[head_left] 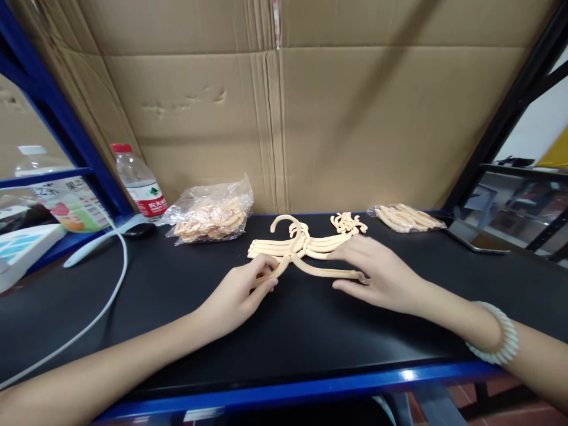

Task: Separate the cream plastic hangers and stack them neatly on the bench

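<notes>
A beige clothes hanger (326,273) is held up off the black tabletop, its hook pointing up and to the left. My left hand (242,293) is closed around the hanger's left arm, thumb in front and fingers behind. My right hand (384,275) is at the other end, thumb below and upper fingers stretched over it, with the tip in its grasp; its inner fingers are partly hidden. Just behind lies a stack of similar hangers (270,247), their hooks together in the middle. A small pile of curved beige pieces (348,223) sits behind my right hand.
A clear bag of beige pieces (213,213) lies at back left, beside a red-capped bottle (144,186). Another filled bag (406,218) and a flat dark device (477,238) are at right. A white cable (122,272) crosses the left side. Cardboard (355,118) stands behind.
</notes>
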A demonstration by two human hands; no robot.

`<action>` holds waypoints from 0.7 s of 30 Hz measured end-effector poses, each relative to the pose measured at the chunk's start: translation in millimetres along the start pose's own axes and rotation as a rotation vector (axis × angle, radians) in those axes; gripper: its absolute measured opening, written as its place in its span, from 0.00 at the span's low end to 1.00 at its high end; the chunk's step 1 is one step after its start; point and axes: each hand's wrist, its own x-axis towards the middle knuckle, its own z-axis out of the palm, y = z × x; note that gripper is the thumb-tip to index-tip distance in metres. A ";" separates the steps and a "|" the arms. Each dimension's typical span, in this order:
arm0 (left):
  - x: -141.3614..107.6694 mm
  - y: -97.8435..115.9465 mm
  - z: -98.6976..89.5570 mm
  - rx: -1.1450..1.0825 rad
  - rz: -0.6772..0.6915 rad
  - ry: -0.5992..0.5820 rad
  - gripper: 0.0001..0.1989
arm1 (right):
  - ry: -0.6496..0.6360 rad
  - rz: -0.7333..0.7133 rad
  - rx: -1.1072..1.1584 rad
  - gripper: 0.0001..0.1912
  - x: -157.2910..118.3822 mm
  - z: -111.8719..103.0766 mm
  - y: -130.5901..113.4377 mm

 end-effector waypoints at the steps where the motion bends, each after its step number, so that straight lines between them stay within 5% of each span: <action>1: 0.4 0.7 0.6 -0.009 0.002 -0.012 0.05 | -0.094 -0.029 -0.010 0.10 -0.6 3.0 -3.8; 4: 1.2 1.4 1.3 0.007 0.019 -0.038 0.06 | -0.222 -0.028 -0.006 0.05 -3.0 10.6 -7.0; 11: 3.0 -5.3 -1.7 0.290 0.154 -0.053 0.07 | -0.302 0.098 0.070 0.05 -5.8 12.4 10.8; 21: 9.3 -6.4 -13.4 0.329 0.193 -0.123 0.11 | -0.390 0.180 0.144 0.06 -3.2 5.7 14.5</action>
